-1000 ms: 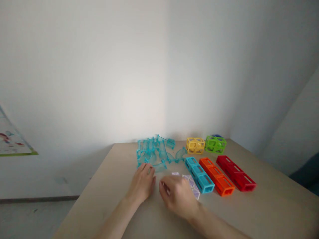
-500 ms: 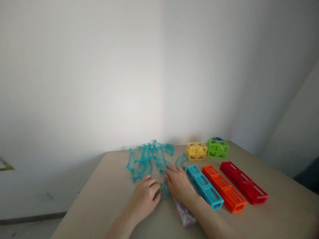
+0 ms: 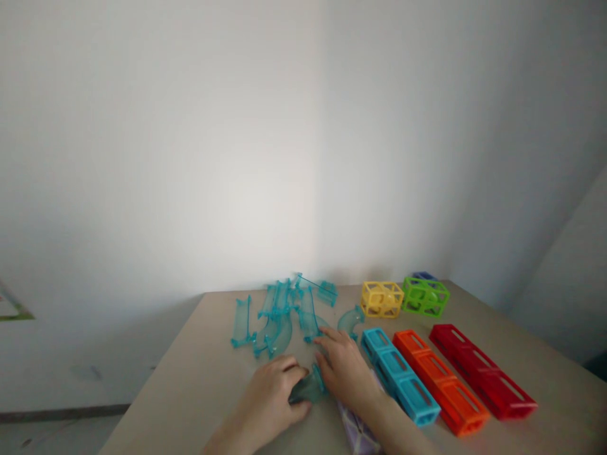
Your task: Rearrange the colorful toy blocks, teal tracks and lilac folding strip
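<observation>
Left hand [image 3: 272, 395] on a clear teal track [image 3: 309, 390], right hand [image 3: 347, 366] at the loose tracks [image 3: 279, 303], all left of the light-blue bar [image 3: 401, 376].

Left thumb and fingers partly closed around the held track, to the left of the light-blue bar; right fingers loosely bent, reaching by the near end of a straight track [image 3: 308, 316], can't tell if gripping. Purple block [image 3: 355, 430] left of the light-blue bar, partly under right forearm; curved track [image 3: 351, 320] just off its far end, yellow frame [image 3: 382, 300] and green frame [image 3: 425, 297] beyond; orange bar [image 3: 441, 382] just right, red bar [image 3: 484, 373] farther right.
</observation>
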A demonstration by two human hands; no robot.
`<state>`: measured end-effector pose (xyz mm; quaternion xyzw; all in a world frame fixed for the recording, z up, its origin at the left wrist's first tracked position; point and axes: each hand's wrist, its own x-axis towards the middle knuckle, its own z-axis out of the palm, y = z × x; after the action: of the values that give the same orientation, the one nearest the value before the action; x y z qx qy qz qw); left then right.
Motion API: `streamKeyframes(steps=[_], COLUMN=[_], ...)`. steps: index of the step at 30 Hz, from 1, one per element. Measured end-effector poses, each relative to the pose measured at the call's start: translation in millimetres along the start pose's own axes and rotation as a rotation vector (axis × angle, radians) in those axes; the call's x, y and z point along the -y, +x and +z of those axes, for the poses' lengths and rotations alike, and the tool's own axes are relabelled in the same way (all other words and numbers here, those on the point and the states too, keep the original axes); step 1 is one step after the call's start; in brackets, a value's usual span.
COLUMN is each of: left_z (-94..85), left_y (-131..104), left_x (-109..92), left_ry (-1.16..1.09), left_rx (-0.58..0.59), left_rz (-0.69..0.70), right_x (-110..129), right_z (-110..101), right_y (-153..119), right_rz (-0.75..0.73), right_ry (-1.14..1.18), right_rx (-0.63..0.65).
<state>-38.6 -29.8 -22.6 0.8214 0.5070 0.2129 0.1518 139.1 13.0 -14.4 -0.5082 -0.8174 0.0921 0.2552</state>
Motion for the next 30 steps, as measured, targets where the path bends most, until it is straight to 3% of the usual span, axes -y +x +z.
streamKeyframes(steps=[3,5,8,10,11,13,15,18,23,27,30], left_z=[-4.7,-11.6,-24.5,-31.0,-32.6,-32.7,-29.7,-25.4,-30.2,-36.2,-34.2], left_y=[1,2,4,6,8,10,12,14,10,8,9], left_x=[3,15,49,76,89,107,117,120,115,104,85], left_ry=[-0.034,-0.023,0.032,0.09,0.114,0.161,0.172,0.139,-0.041,-0.303,-0.597], left_rx=[-0.16,-0.372,-0.749,-0.866,-0.862,-0.746,-0.687,-0.676,-0.749,-0.893,-0.917], left_rz=[-0.044,-0.118,-0.275,-0.385,-0.462,-0.66,-0.746,-0.773,-0.809,-0.806,-0.691], right_x=[1,3,12,22,27,39,48,58,69,72,71], right_z=[0,-1,-3,-4,-4,-1,9,35,67,53,33], right_y=[0,-2,-9,-15,-19,-27,-33,-39,-40,-39,-40], right_rz=[-0.021,-0.065,-0.15,-0.208,-0.24,-0.3,-0.359,-0.442,-0.466,-0.479,-0.499], right_ry=[0.073,0.137,0.212,0.228,0.224,0.199,0.157,0.064,0.019,0.129,0.226], right_rx=[-0.075,-0.121,-0.155,-0.135,-0.107,-0.03,0.063,0.181,0.187,0.176,0.156])
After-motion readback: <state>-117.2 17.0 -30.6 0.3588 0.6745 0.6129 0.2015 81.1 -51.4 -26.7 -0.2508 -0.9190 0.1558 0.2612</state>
